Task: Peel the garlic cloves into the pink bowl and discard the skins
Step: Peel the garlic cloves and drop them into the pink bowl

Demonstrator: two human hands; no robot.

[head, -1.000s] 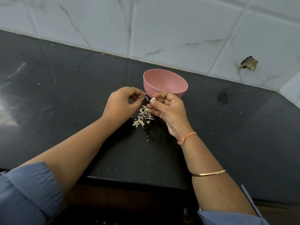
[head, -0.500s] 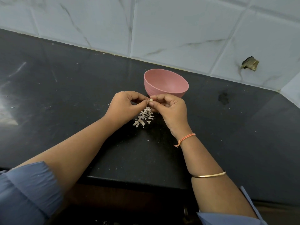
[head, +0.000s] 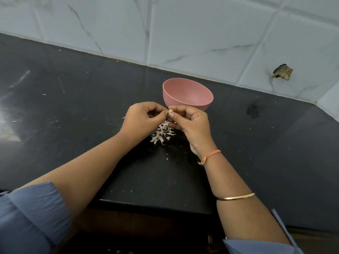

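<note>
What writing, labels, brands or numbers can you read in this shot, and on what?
None: no text, label, brand or number shows anywhere. The pink bowl, black countertop, wall tiles and gold bangle are plain, as is the garlic clove pinched by the left hand and right hand.

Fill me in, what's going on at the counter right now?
A person is peeling a garlic clove, pinching it between the fingertips of the left hand and the right hand. The hands are above the black counter, just in front of the pink bowl. A pile of skins lies on the counter below the hands, not yet discarded. No cloves show in the visible part of the bowl.
</note>
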